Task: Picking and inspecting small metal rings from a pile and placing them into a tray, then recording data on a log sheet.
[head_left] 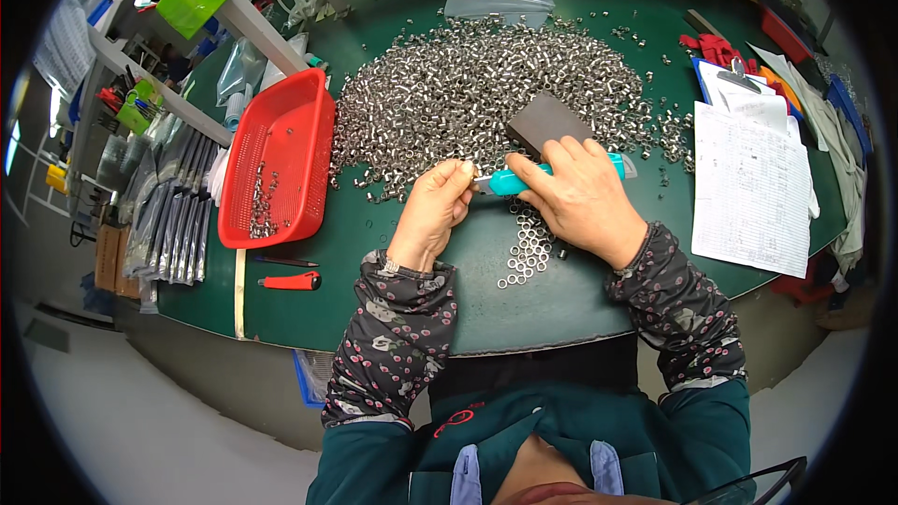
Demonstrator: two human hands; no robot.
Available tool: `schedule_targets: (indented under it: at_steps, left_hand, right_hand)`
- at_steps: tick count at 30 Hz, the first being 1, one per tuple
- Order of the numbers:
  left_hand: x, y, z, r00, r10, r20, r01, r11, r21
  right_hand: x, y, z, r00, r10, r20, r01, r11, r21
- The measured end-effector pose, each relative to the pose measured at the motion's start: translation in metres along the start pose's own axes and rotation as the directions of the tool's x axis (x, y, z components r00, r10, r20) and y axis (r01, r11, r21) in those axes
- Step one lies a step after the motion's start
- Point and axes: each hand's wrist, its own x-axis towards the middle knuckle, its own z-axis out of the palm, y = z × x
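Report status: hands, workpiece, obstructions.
Right hand gripping teal tool. Left hand pinching small metal piece at tool's tip, mostly hidden. Dark block just beyond right hand, not between hands.

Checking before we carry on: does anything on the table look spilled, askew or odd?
Nothing looks plainly damaged. Some small metal pieces stray from the main pile toward the papers, like a light spill. The dark block sits at an angle against the pile, though that may be deliberate.

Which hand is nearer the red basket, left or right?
Left. The left hand is to the right of the red basket; the right hand is farther right, holding the teal knife.
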Motion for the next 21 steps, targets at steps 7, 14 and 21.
schedule_targets:
  at_steps: [7, 14, 21]
  left_hand:
    - [0.0, 0.002, -0.008, 0.988, -0.102, 0.116, 0.103, 0.995, -0.005]
    - [-0.002, 0.004, -0.005, 0.978, -0.17, 0.122, 0.172, 0.985, -0.005]
    - [-0.001, 0.003, -0.009, 0.95, -0.217, 0.225, 0.228, 0.973, -0.023]
  right_hand:
    - [0.001, 0.005, -0.004, 0.998, -0.054, 0.012, 0.054, 0.998, -0.013]
    - [0.002, 0.007, -0.008, 0.996, -0.091, -0.012, 0.091, 0.996, -0.022]
    - [0.003, 0.01, -0.012, 0.989, -0.147, -0.013, 0.145, 0.986, -0.081]
